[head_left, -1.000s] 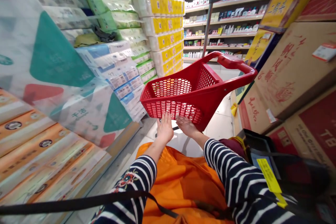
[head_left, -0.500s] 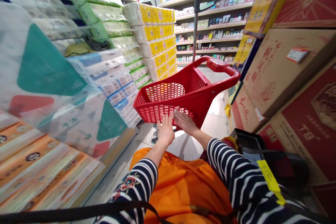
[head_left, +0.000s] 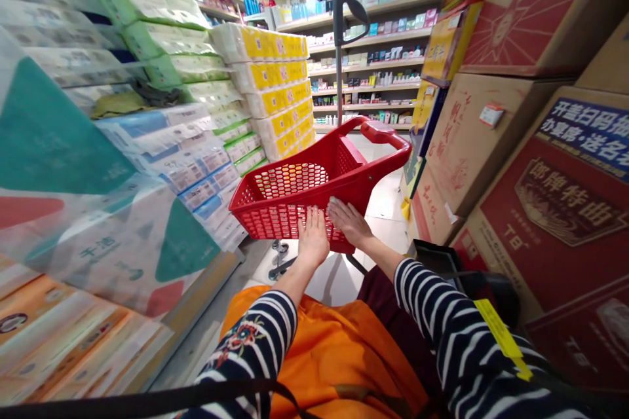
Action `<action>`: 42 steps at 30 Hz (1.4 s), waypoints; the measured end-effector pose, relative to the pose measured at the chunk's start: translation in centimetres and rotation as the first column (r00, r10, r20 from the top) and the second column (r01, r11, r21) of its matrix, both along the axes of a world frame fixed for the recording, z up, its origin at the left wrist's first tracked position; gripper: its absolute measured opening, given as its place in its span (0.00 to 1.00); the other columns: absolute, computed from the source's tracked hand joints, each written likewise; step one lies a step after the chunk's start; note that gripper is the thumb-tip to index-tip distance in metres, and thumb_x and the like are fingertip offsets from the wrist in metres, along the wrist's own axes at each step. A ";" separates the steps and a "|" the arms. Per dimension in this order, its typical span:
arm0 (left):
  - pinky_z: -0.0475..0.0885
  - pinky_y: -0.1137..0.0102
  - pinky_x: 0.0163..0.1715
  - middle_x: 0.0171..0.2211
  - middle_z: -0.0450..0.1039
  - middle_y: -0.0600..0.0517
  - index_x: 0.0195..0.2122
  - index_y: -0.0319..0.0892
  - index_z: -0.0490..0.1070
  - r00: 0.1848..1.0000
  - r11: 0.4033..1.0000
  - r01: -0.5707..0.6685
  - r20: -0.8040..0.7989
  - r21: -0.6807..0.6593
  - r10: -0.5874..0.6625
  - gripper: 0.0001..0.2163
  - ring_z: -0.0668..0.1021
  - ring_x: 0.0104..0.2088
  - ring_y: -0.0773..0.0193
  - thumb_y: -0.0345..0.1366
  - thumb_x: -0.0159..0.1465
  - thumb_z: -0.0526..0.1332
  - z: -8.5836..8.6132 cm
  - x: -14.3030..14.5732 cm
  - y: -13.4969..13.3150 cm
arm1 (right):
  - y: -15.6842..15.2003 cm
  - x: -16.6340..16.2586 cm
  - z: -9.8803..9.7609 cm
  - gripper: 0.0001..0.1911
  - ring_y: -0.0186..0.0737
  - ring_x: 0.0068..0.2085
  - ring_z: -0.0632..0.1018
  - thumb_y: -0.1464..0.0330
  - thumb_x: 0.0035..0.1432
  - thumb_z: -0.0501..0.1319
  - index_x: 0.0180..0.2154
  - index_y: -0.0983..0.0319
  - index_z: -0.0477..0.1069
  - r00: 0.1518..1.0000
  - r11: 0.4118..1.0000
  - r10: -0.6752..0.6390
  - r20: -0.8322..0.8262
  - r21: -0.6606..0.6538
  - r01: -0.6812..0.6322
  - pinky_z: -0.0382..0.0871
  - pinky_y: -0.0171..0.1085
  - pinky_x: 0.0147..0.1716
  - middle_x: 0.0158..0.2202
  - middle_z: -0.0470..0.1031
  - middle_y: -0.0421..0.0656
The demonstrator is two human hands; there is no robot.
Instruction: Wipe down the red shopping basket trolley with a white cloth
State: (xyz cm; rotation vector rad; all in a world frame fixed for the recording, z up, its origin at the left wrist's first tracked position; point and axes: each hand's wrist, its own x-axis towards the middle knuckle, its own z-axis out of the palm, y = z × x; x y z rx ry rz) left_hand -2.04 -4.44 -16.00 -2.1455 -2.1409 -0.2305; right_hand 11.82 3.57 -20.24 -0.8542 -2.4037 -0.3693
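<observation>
A red plastic shopping cart (head_left: 289, 206) with perforated walls stands across the aisle before me, its handle raised at the right. My left hand (head_left: 313, 239) lies with fingers stretched out at the cart's near side wall, palm down. Just right of it, my right hand (head_left: 350, 221) is also held flat, fingertips at the same wall. Neither hand wraps round anything. Whether the palms press on the plastic or hover just before it, I cannot tell. Both arms are in striped sleeves, above an orange apron (head_left: 334, 347).
On the left rise stacked tissue packs (head_left: 275, 98) and a plastic-wrapped display (head_left: 108, 236). Cardboard cartons (head_left: 472, 137) are piled on the right, with a black bin-like object (head_left: 437, 255) below. A grey pole (head_left: 338, 59) stands behind the cart; stocked shelves (head_left: 373, 69) line the back.
My view has shifted to the right, so the cart and shelves appear farther left and more cartons show. Both hands remain flat at the cart's side; the right one has moved slightly along it.
</observation>
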 end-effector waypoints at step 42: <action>0.43 0.50 0.61 0.66 0.36 0.44 0.64 0.32 0.43 0.993 0.995 0.075 -0.096 0.073 -0.067 0.32 0.44 0.65 0.55 0.29 0.56 0.49 2.8 0.0 0.7 | 0.1 -1.3 1.9 0.21 0.41 0.64 0.51 0.73 0.63 0.49 0.57 0.62 0.60 0.999 1.000 -0.015 -0.036 0.022 0.016 0.52 0.46 0.60 0.61 0.58 0.46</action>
